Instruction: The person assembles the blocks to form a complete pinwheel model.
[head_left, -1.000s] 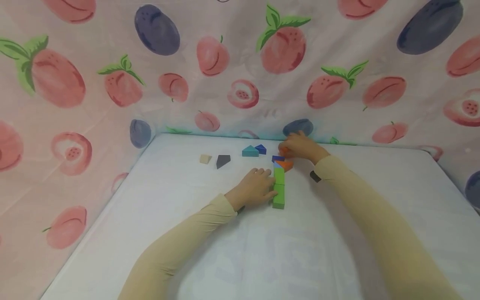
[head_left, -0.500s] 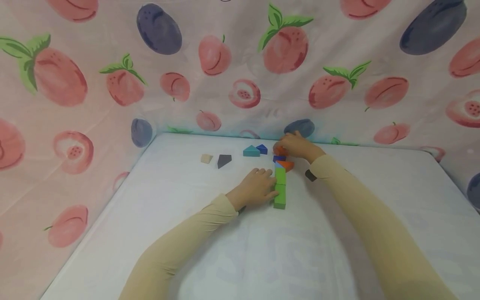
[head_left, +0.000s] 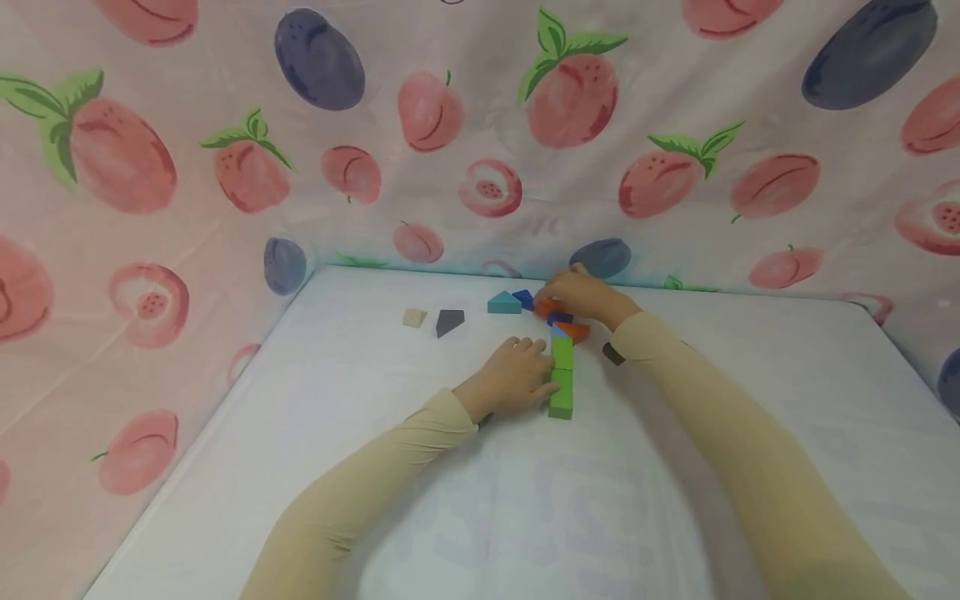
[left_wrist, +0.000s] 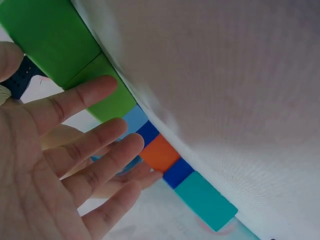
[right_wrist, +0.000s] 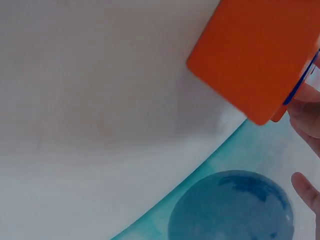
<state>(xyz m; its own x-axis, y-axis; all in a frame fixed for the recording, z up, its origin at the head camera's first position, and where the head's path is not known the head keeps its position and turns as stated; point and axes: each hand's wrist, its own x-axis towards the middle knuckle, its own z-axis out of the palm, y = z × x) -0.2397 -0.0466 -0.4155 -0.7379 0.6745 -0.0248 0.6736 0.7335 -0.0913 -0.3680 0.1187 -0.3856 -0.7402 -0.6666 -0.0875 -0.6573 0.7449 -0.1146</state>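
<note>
Two green blocks [head_left: 561,393] lie end to end in a line. My left hand [head_left: 510,375] rests beside them, its fairly straight fingers touching their left side. At the far end my right hand [head_left: 588,297] holds an orange block [head_left: 548,308] by its fingers, close to a dark blue triangular block [head_left: 524,299]. Another dark blue block [head_left: 559,318] and a second orange block [head_left: 573,332] sit just nearer. In the left wrist view, a light blue block [left_wrist: 134,120] follows the green ones. The right wrist view shows a large orange face [right_wrist: 260,55], with fingertips at the right edge.
A teal triangular block [head_left: 504,303] stands left of the dark blue triangle. Farther left lie a dark grey block [head_left: 450,322] and a small beige block [head_left: 414,317]. A fruit-printed cloth [head_left: 480,108] rises behind the white table [head_left: 487,500].
My right hand has moved left with the orange block, bringing it up to the dark blue triangle. The near dark blue block looks slightly turned. My left hand stays in place.
</note>
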